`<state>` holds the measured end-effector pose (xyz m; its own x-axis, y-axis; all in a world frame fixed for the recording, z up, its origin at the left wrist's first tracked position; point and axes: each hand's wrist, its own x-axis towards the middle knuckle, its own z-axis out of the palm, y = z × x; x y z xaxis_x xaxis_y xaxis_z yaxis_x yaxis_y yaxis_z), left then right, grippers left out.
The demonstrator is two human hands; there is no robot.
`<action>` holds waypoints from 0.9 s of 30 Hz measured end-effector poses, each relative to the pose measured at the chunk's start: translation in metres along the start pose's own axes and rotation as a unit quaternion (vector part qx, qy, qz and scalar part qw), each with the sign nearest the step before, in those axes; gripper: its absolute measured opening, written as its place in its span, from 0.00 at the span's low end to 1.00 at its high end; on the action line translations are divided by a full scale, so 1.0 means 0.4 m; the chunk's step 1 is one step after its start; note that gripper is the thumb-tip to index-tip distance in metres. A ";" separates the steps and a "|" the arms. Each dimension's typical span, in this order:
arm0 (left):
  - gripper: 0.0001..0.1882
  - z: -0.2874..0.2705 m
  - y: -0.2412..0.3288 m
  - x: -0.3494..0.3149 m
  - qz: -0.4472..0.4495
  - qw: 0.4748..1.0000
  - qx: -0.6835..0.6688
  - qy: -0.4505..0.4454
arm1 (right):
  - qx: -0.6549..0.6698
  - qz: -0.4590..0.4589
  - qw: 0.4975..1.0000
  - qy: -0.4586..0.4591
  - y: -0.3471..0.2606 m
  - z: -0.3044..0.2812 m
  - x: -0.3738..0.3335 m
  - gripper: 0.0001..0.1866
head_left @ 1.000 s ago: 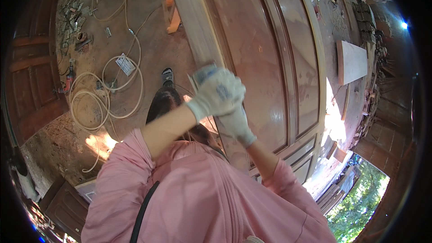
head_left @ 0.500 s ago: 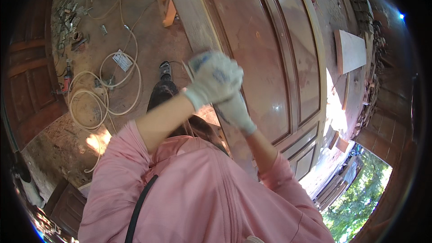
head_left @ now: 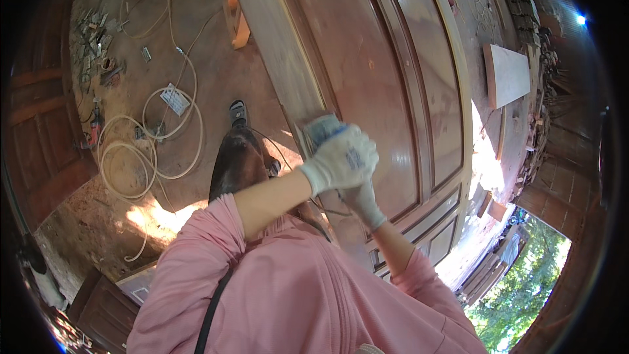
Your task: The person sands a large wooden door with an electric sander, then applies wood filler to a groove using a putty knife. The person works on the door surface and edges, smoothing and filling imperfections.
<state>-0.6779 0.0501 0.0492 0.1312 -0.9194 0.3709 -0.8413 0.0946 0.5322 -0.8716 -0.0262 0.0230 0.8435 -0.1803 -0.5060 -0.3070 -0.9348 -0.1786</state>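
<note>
My left hand (head_left: 344,160), in a pale work glove, is bent over the top of a handheld tool (head_left: 322,128), its fingers curled close with little gap between them, while the tool's blue-and-grey front juts out ahead of my knuckles. My gloved right hand (head_left: 364,202) sits just behind and partly under the left; its fingers are mostly hidden, so I cannot tell how far they close or what they grip. The tool is over the pale left border of a brown panelled door (head_left: 386,98), which stretches away in front of me. A dark cord (head_left: 283,156) hangs near my leg. Left of my sandalled foot (head_left: 238,113), a coiled cream hose (head_left: 198,132) lies on the floor around a white sheet (head_left: 175,99).
</note>
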 end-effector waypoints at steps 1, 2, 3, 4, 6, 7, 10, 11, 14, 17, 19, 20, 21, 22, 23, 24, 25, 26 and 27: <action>0.10 -0.026 -0.065 0.019 -0.009 1.000 0.009 0.001 | 0.171 0.024 0.985 0.020 0.001 -0.056 0.076 0.26; 0.10 -0.050 -0.130 0.038 -0.023 0.999 0.007 0.029 | 0.296 0.047 0.953 0.035 -0.008 -0.105 0.148 0.27; 0.11 -0.072 -0.196 0.052 -0.036 0.998 -0.008 0.054 | 0.337 0.081 0.937 0.039 -0.014 -0.152 0.222 0.28; 0.10 -0.093 -0.261 0.064 -0.049 0.996 0.012 0.072 | 0.344 0.060 0.932 0.094 -0.030 -0.186 0.299 0.28; 0.10 -0.136 -0.389 0.091 -0.074 0.991 0.043 0.098 | 0.323 0.091 0.938 0.089 -0.060 -0.253 0.460 0.27; 0.10 -0.164 -0.452 0.107 -0.078 0.987 0.061 0.124 | 0.324 0.082 0.935 0.117 -0.080 -0.285 0.530 0.25; 0.10 -0.258 -0.623 0.147 -0.130 0.976 0.108 0.139 | 0.296 0.038 0.940 0.165 -0.136 -0.387 0.732 0.31; 0.11 -0.286 -0.675 0.159 -0.150 0.974 0.115 0.127 | 0.308 0.003 0.935 0.175 -0.149 -0.417 0.793 0.31; 0.11 -0.352 -0.784 0.191 -0.196 0.960 0.156 0.127 | 0.324 0.047 0.937 0.123 -0.171 -0.477 0.918 0.31; 0.12 -0.352 -0.790 0.196 -0.198 0.959 0.160 0.126 | 0.321 0.027 0.936 0.146 -0.172 -0.483 0.928 0.30; 0.13 -0.340 -0.776 0.196 -0.188 0.963 0.139 0.133 | 0.314 0.008 0.935 0.164 -0.166 -0.471 0.914 0.29; 0.13 -0.335 -0.769 0.195 -0.196 0.968 0.122 0.102 | 0.312 0.010 0.937 0.160 -0.163 -0.467 0.907 0.29; 0.13 -0.335 -0.771 0.199 -0.192 0.966 0.143 0.100 | 0.295 0.050 0.944 0.139 -0.161 -0.465 0.907 0.28; 0.13 -0.333 -0.771 0.200 -0.187 0.962 0.149 0.133 | 0.305 0.026 0.939 0.158 -0.159 -0.463 0.907 0.28; 0.13 -0.334 -0.776 0.203 -0.192 0.962 0.147 0.130 | 0.300 0.038 0.940 0.160 -0.158 -0.462 0.909 0.28; 0.13 -0.333 -0.780 0.204 -0.202 0.958 0.151 0.138 | 0.304 0.024 0.935 0.183 -0.157 -0.462 0.912 0.28; 0.13 -0.329 -0.779 0.203 -0.208 0.958 0.153 0.121 | 0.301 0.056 0.939 0.156 -0.156 -0.459 0.907 0.28; 0.13 -0.325 -0.778 0.202 -0.196 0.963 0.146 0.116 | 0.307 0.061 0.938 0.149 -0.156 -0.455 0.903 0.28; 0.13 -0.316 -0.768 0.197 -0.186 0.963 0.145 0.127 | 0.313 0.067 0.937 0.142 -0.155 -0.450 0.890 0.28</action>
<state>-0.3428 -0.0032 0.0110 0.5455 -0.7421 0.3894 -0.8173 -0.3681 0.4434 -0.4729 -0.0875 0.0058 0.8343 -0.4412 -0.3305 -0.5425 -0.5505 -0.6346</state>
